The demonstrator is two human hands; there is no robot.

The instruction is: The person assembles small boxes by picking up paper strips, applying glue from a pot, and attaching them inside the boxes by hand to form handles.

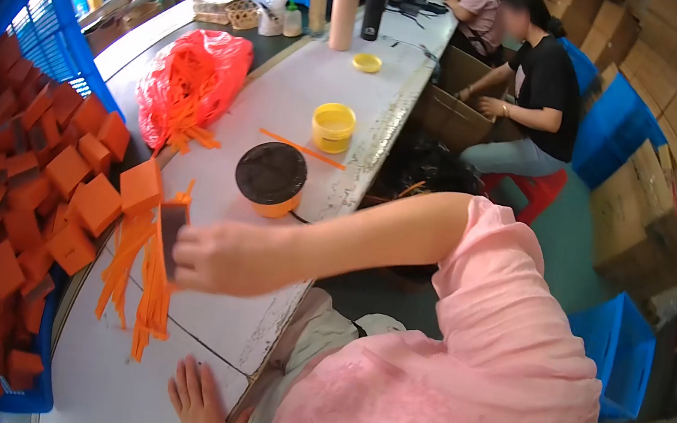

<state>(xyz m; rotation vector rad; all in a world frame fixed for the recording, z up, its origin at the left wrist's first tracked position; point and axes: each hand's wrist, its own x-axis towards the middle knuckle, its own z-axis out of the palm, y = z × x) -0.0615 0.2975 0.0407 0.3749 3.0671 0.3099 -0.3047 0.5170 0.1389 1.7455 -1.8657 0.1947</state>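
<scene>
My right hand (224, 258) reaches across the table with its fingers closed on a dark-faced orange piece (170, 231). Beside that piece an orange block (140, 185) sits at the crate's edge. Long orange strips (153, 298) hang and lie below the hand on the white tabletop (97, 390). My left hand (203, 407) rests on the table near its front edge, fingers spread, holding nothing. A blue crate (40, 395) heaped with orange blocks (29, 194) stands on the left.
On the table are a dark-lidded orange tub (272, 176), a yellow jar (333, 128), a red plastic bag (202, 75) of strips, a pink bottle (344, 9) and a black bottle (374, 13). A co-worker (545, 93) sits beyond, beside a cardboard box (451, 117).
</scene>
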